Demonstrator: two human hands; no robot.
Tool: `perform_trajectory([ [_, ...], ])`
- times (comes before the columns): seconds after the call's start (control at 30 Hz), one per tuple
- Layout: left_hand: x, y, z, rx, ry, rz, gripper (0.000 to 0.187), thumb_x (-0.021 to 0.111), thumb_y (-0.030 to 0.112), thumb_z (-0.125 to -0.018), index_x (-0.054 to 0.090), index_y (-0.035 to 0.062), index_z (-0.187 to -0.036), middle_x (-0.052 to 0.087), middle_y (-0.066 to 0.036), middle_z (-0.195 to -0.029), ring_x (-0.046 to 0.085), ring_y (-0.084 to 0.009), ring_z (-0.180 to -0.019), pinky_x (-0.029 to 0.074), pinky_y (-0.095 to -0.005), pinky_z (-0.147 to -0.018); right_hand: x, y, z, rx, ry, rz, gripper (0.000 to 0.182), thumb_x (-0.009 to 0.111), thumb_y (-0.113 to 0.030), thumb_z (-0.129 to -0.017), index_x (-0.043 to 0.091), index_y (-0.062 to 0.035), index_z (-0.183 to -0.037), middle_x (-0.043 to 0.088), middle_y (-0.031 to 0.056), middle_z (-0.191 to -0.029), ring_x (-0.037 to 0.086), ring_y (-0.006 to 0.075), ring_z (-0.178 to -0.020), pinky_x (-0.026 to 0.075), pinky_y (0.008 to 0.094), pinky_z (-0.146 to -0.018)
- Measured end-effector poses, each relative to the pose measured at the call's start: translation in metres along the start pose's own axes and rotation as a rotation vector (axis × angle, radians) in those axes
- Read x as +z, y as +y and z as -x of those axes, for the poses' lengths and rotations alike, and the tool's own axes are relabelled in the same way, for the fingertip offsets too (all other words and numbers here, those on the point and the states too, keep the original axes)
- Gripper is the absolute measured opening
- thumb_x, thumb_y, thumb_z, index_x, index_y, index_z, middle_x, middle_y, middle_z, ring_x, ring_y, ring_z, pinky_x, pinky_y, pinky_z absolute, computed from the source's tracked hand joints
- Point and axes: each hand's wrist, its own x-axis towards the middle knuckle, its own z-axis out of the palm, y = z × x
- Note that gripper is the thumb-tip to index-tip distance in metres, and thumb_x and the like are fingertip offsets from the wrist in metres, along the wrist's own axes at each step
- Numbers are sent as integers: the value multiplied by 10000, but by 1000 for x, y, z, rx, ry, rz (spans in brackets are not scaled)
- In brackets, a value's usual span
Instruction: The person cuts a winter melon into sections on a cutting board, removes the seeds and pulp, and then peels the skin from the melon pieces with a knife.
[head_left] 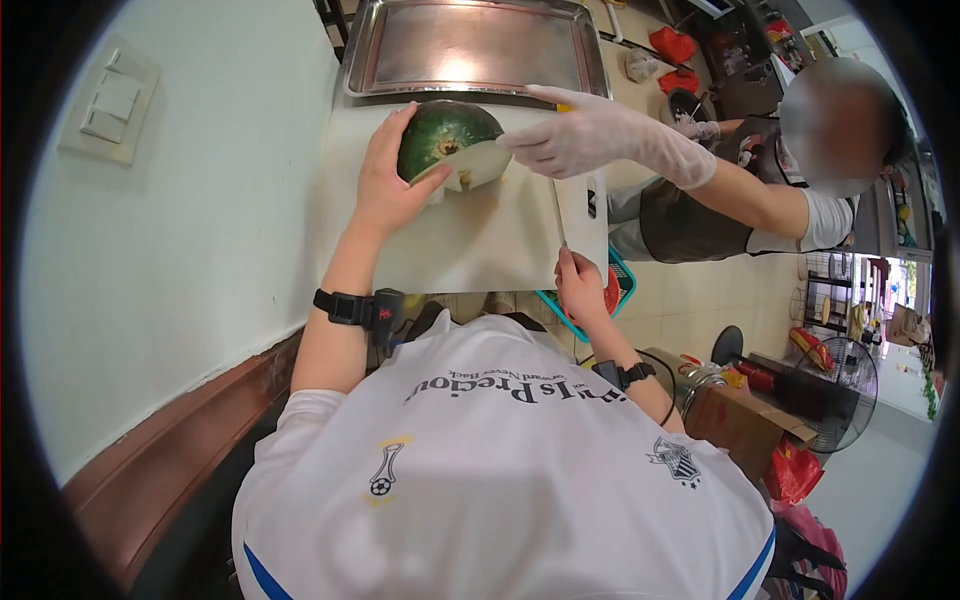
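Melon [445,124] clasped on the board, knife [562,226] gripped at its right side

The melon is held by the left hand [393,185], fingers spread over the green rind, thumb near the pale cut face. The knife, seen almost edge-on, is gripped in the closed right hand [580,283]. Between melon and knife, the way is crossed by a co-worker's gloved hand [580,138] (whether the melon is touched cannot be told). The white cutting board [470,245] is bordered at its far end by a metal tray [470,45]; a teal basket [622,287] is partly hidden beside it. Light switches [112,105] are mounted on the wall. A cardboard box [735,425] and a fan [840,395] are seen at right. On the white shirt [500,470], "Is Precious" and the smaller "Never Back" can be read upside down; the red marking on the left wrist device [385,315] is too small.
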Motion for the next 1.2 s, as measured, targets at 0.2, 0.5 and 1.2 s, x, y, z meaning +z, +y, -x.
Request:
perform_trajectory([
  [0.2, -10, -10, 9, -80, -45, 20, 928, 869, 141, -747, 390, 96, -1540, 483, -136, -1496, 492, -291, -1366, 408, -401, -1145, -13, 30, 7, -16, -37, 29, 471, 491, -428, -1079, 543, -59, -791, 454, -21, -571, 408, 73, -430, 307, 261, -394],
  [0.5, -6, -11, 17, -140, -65, 91, 990, 874, 117, -736, 340, 109, -1571, 487, -140, -1499, 500, -273, -1361, 415, -402, -1142, -23, 29, 26, 90, 6, -14, 488, 531, -380, -1070, 575, -13, -752, 509, -13, -610, 442, 71, -547, 372, 276, -516],
  [1.2, -12, -15, 35, -157, -140, 88, 1085, 905, 215, -703, 275, 34, -1568, 435, -197, -1505, 457, -336, -1383, 406, -426, -1139, -26, 42, 45, 101, 8, -133, 428, 529, -359, -1077, 572, -42, -792, 466, -45, -602, 408, 45, -487, 309, 248, -442],
])
